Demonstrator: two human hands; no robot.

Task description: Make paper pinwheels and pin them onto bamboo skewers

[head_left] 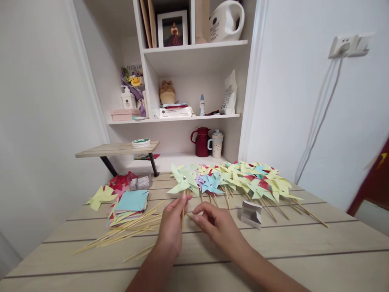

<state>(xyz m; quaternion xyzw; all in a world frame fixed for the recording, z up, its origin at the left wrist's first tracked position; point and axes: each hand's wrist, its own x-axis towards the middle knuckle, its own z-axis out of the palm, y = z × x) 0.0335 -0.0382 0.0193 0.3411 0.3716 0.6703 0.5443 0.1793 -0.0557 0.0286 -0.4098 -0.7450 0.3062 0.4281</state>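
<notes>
Above the left hand [172, 221], one pale-green pinwheel [182, 182].

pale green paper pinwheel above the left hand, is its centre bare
No, a small shiny stud marks the middle of the pale green paper pinwheel.

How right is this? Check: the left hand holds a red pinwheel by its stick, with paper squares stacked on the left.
The colour is wrong: the head view shows the left hand holding a pale green pinwheel by its stick, with paper squares stacked on the left.
</notes>
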